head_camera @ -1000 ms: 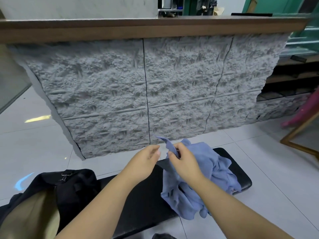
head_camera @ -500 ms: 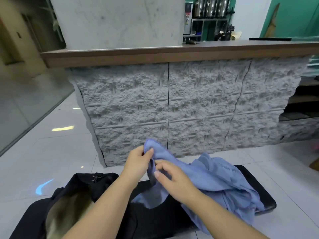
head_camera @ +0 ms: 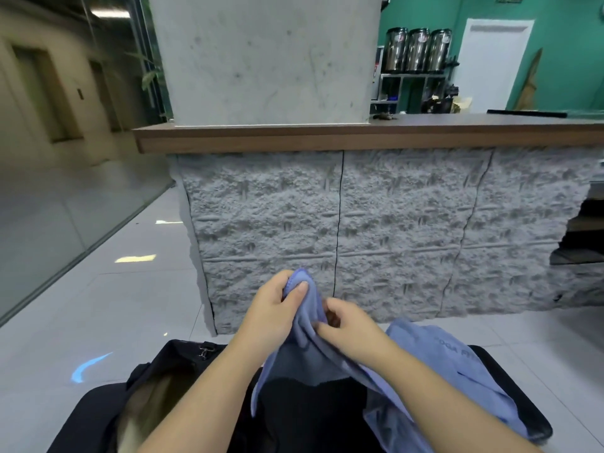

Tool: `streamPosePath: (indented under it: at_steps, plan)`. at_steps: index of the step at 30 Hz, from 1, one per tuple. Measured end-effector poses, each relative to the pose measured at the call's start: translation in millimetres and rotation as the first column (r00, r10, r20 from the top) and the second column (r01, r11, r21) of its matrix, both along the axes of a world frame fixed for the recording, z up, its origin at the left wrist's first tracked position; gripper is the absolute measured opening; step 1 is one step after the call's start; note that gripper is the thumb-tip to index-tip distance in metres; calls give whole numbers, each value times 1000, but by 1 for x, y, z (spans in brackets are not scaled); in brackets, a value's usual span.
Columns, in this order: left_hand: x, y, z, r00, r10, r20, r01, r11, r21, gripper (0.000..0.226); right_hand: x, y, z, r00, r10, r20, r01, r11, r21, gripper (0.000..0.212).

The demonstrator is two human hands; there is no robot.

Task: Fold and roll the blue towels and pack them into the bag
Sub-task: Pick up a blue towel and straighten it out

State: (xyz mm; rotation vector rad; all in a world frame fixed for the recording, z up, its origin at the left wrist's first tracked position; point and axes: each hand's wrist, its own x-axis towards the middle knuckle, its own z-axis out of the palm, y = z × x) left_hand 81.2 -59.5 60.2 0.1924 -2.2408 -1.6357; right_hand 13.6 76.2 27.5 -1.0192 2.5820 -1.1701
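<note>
Left hand (head_camera: 273,308) pinching a hemmed corner of the blue towel (head_camera: 425,364), thumb over the edge, raised above the black padded bench (head_camera: 510,407). Right hand (head_camera: 346,325) just beside it, fingers curled into the same cloth slightly lower along the edge; hands nearly touching, both clamped on fabric. From that corner, towel trailing down and away to the right, bulk heaped unfolded on the bench's right half, printed lettering facing up. Long axis probably running from the held corner toward the bench's right end, so likely next: sliding the right hand outward along the hem to find the second corner and stretch the edge taut. Open black bag (head_camera: 157,384), pale lining showing, on the bench's left end, nearer the left hand. Folding seemingly just beginning; nothing visibly packed.
</note>
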Motion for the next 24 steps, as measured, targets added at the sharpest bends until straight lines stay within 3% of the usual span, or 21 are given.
streamPosePath:
  at_steps: [8, 13, 17, 19, 21, 24]
  plan:
    - [12, -16, 23, 987, 59, -152, -48, 996, 71, 19, -1, 6, 5, 998, -56, -13, 54, 996, -71, 16]
    - [17, -29, 33, 963, 172, -209, -169, 985, 31, 16, 0, 7, 14, 993, -22, -118, 12, 996, -83, 16]
    - [22, -42, 34, 951, 211, -225, -215, 977, 7, 13, -7, 9, 10, 968, 55, -246, 14, 963, 268, 24]
    - [23, -49, 34, 942, 243, -232, -249, 968, 1, 14, -13, 9, 6, 953, -38, -300, 139, 936, 324, 6]
    - [24, -57, 34, 924, 291, -250, -301, 954, -1, 12, -18, 11, 3, 949, -179, -261, 248, 932, 263, 21]
    - [29, -71, 31, 860, 429, -276, -438, 899, 31, 14, -30, 21, -4, 920, -368, -132, 385, 911, 147, 21]
